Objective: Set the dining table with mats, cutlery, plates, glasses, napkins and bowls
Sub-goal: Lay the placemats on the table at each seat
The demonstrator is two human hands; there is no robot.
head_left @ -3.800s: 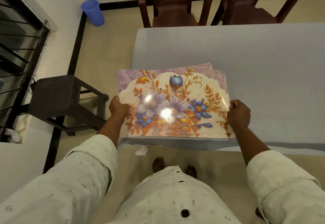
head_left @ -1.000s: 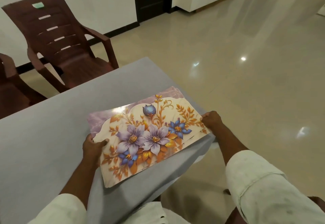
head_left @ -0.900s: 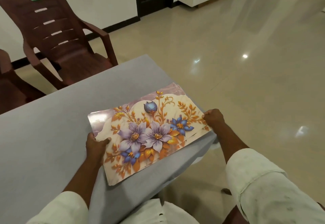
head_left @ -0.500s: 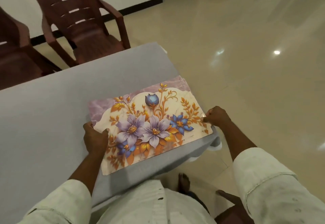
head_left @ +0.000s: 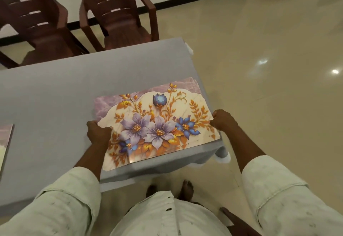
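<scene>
Grey table (head_left: 55,91) corner; left grip (head_left: 98,133) and right grip (head_left: 223,120) curled, pinching floral mats (head_left: 157,124) by side edges.

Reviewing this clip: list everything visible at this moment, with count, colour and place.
floral mats: a stack, count unclear, cream with purple and orange flowers, near right corner of the table
second mat: one, partly visible, left edge of view
table: one, grey cloth
chairs: two, dark brown, beyond the table
floor: glossy beige
left hand: grips the stack's left edge
right hand: grips its right edge
</scene>
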